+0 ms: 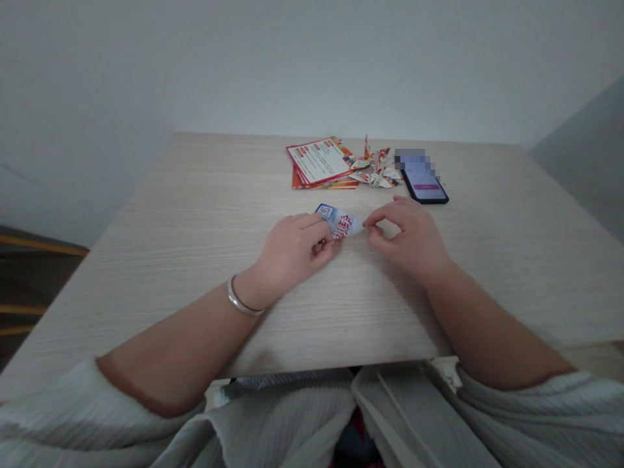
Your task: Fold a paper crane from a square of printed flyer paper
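Between my hands, just above the middle of the table, is a folded piece of printed paper (342, 224), blue and white with red lettering and a square code. It narrows to a point on the right. My left hand (298, 244) is closed on its left end, with the fingertips curled over it and partly hiding it. Thumb and forefinger of my right hand (407, 234) pinch the pointed right tip. A silver bangle (241, 299) circles my left wrist.
Toward the back of the pale wooden table (195, 195) lies a stack of printed sheets (322, 162). Beside it are folded paper figures (376, 170) in red, orange and white. A phone (424, 179) with a lit screen lies to their right. A wall (341, 65) stands behind the table.
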Demonstrator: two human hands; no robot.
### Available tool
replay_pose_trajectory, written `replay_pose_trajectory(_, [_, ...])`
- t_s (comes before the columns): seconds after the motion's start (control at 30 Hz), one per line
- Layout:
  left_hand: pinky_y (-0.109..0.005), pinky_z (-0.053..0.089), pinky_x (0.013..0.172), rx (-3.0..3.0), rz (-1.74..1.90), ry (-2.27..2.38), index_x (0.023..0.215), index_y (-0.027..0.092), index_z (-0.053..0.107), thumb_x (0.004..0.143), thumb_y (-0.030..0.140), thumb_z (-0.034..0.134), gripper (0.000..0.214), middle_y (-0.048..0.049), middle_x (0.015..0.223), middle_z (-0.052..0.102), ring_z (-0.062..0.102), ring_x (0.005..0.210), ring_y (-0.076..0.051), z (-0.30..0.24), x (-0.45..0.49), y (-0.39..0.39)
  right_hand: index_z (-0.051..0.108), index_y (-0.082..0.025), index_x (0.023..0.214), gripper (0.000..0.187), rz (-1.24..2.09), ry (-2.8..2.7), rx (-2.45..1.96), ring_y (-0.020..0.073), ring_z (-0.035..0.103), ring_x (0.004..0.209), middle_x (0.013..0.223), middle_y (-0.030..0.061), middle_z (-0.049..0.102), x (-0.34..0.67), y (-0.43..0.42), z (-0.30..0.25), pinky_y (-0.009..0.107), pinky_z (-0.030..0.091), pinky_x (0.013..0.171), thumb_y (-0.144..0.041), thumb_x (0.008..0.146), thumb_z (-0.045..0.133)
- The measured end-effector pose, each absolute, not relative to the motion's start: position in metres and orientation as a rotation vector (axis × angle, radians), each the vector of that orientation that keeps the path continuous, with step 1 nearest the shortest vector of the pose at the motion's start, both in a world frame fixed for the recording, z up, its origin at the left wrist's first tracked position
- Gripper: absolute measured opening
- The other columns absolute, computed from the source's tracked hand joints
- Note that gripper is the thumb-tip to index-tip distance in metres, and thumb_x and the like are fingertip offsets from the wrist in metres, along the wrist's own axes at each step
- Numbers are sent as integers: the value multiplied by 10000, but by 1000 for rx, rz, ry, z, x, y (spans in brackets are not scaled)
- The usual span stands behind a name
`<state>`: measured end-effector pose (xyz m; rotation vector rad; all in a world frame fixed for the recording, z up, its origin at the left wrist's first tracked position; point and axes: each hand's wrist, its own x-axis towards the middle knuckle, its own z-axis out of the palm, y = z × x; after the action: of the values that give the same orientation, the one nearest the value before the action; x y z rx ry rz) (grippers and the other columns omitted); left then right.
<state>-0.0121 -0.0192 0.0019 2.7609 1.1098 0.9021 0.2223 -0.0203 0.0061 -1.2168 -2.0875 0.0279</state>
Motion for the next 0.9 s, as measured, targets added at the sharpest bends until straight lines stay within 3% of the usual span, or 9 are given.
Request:
replay_pose_trajectory(0.2, [-285,387,638,2706,928,1084,751,176,586,919,177,573,168,-21,753,615,538,685,-145,0,-13,-18,704,-234,796,116,76,-2081,-1276,227,689,781,803,39,758,224,-19,10,374,519,784,-200,794,593])
replay_pose_trajectory(0.53, [-278,370,612,2679,901,1128,758,179,574,913,179,575,155,-19,773,585,518,677,-139,2,-13,-20,656,-236,840,85,208,-1870,-1379,231,710,788,919,55,798,227,-25,12,380,530,740,-193,818,586])
replay_pose_trajectory(0.63, [-269,392,623,2645,910,1136,780,177,586,911,176,571,132,-23,795,599,535,694,-138,1,-14,-19,662,-240,902,97,265,-1930,-1274,234,725,877,1018,63,803,226,-26,11,389,544,822,-205,860,582])
replay_pose_trajectory(0.9, [-309,430,670,2772,759,1141,839,171,638,940,219,539,149,-63,843,662,595,757,-181,3,-14,-17,749,-230,930,134,215,-2286,-1176,226,711,905,932,37,799,204,-26,2,357,522,852,-225,919,616])
